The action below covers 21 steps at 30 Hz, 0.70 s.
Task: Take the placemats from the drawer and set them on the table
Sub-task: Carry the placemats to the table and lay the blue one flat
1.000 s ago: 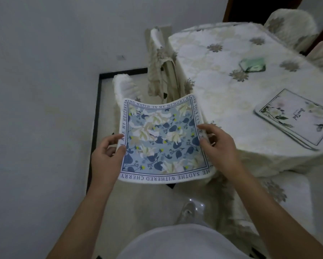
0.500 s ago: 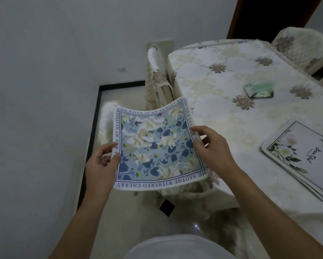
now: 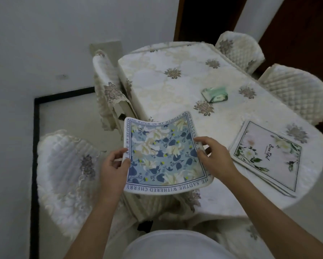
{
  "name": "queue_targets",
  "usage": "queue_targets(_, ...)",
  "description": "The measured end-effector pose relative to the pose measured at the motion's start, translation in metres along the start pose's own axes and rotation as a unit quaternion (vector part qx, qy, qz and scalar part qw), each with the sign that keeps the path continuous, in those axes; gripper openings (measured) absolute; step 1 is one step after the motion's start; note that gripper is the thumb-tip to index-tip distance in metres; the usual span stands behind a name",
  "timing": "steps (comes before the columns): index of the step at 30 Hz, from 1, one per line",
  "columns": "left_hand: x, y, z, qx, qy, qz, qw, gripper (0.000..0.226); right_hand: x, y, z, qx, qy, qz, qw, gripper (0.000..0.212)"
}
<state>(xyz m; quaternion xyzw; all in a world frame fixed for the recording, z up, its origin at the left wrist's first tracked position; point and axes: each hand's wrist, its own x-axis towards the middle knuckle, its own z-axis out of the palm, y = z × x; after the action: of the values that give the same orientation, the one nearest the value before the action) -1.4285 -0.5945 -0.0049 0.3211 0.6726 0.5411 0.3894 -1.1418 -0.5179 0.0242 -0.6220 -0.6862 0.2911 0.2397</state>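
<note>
A square blue floral placemat with a lettered border hangs in the air over the near left edge of the table, sagging in the middle. My left hand grips its left edge and my right hand grips its right edge. On the table's near right side lies a stack of white placemats with green leaves and flowers, flat and apart from both hands.
A cream flowered cloth covers the table. A small green packet lies near its middle. Covered chairs stand at the near left, far left and far right. A white wall runs along the left.
Both hands have carried the blue placemat forward and right, from beside the chair to over the table's edge. The view has swung toward the table.
</note>
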Motion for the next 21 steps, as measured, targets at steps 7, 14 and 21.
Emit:
queue_targets(7, 0.045, -0.002, 0.058, 0.025, -0.029, -0.026, 0.999, 0.027, 0.042, 0.048, -0.023, -0.019, 0.034, 0.042, 0.998, 0.032)
queue_targets(14, 0.077, -0.002, 0.144, 0.047, -0.033, -0.04, 0.998, 0.028, 0.118, 0.121, -0.045, -0.023, 0.009, 0.044, 0.999, 0.034)
queue_targets(21, 0.077, -0.043, 0.211, 0.135, 0.015, -0.118, 0.984, 0.025, 0.158, 0.217, -0.025, 0.035, -0.075, 0.077, 0.994, 0.036)
